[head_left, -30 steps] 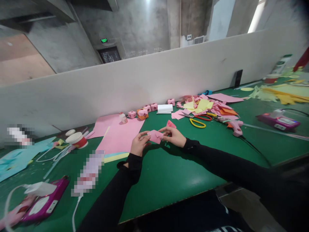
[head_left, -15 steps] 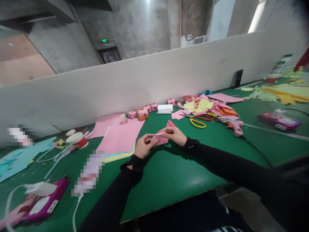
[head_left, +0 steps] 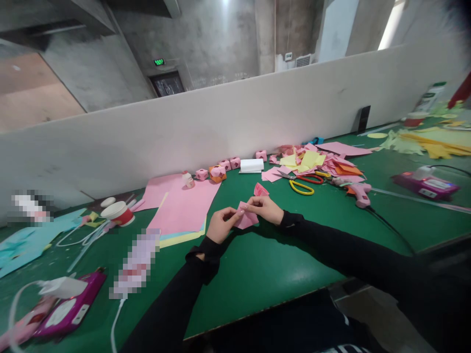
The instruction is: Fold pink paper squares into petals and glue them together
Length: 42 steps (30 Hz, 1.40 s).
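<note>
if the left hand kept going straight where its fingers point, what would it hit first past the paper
Beyond the pink paper it pinches, the left hand would probably meet the right hand first, though depth is hard to judge.

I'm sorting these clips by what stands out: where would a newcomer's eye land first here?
Probably on the small pink paper piece near the centre, pinched between the fingers of the left hand and the right hand over the green table. Next would come the large pink sheets to its left and the heap of colourful scraps farther back on the right, near the pale partition.
</note>
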Available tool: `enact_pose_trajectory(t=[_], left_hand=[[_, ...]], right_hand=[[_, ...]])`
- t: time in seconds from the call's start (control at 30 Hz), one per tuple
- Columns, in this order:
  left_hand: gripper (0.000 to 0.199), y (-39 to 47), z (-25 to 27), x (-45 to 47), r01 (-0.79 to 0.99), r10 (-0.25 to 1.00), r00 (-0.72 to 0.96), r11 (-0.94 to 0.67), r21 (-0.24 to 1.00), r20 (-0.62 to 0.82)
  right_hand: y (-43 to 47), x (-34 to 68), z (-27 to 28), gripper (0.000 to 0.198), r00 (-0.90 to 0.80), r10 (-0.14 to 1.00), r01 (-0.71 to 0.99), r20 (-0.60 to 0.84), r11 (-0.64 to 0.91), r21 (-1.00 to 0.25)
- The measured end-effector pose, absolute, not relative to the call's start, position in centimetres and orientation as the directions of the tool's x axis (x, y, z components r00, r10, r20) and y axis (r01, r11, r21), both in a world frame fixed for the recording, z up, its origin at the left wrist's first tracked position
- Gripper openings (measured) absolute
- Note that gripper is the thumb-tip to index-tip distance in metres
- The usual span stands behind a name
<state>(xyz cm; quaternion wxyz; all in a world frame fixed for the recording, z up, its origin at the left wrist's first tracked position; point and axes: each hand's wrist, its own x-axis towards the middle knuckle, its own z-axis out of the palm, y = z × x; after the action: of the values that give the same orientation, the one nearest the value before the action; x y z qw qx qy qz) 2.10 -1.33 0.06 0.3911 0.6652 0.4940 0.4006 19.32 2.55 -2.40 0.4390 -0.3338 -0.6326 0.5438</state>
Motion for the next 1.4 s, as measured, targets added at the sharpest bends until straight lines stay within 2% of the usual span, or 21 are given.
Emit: enact_pose_trajectory(t=[0.17, 0.27, 0.37, 0.57, 0.87, 1.1, 1.23, 1.4], left_hand=[[0.037, -1.3, 0.5, 2.0, 0.366, 0.976, 0.081, -0.218, 0.905, 0.203], [0.037, -1.0, 0.4, 1.6, 0.281, 0.984, -0.009, -0.166, 0.945, 0.176], [0.037, -0.6, 0.2, 1.4, 0.186, 0.99, -0.051, -0.117, 0.976, 0.129], [0.038, -1.0, 0.1, 1.8, 0.23, 0.995, 0.076, -0.083, 0.97, 0.067], [0.039, -1.2, -0.3, 1.8, 0.311, 0.986, 0.14, -0.127, 0.942, 0.086], [0.049, -1.2, -0.1, 1.7, 0.297, 0.967, 0.092, -0.256, 0.92, 0.239], [0.036, -1.2, -0.1, 1.4, 0.367, 0.931, 0.088, -0.361, 0.857, 0.354], [0.033, -1.2, -0.2, 1.4, 0.421, 0.936, 0.028, -0.33, 0.845, 0.351]], right_hand=[[2.3, 19.2, -2.4, 0.042, -0.459, 0.879, -0.059, 0.129, 0.115, -0.992], [2.1, 19.2, -2.3, 0.041, -0.505, 0.86, -0.04, 0.08, 0.069, -0.997], [2.2, 19.2, -2.2, 0.036, -0.477, 0.875, -0.063, 0.085, 0.062, -0.996], [3.0, 19.5, -2.4, 0.031, -0.307, 0.949, -0.157, 0.065, 0.017, -0.987], [2.7, 19.5, -1.9, 0.032, -0.278, 0.96, -0.211, 0.042, -0.019, -0.977], [2.6, 19.4, -2.1, 0.035, -0.358, 0.929, -0.108, 0.096, 0.061, -0.992], [2.5, 19.4, -2.3, 0.037, -0.42, 0.901, -0.042, 0.112, 0.104, -0.994], [2.4, 19.4, -2.2, 0.037, -0.449, 0.886, 0.003, 0.115, 0.13, -0.992]])
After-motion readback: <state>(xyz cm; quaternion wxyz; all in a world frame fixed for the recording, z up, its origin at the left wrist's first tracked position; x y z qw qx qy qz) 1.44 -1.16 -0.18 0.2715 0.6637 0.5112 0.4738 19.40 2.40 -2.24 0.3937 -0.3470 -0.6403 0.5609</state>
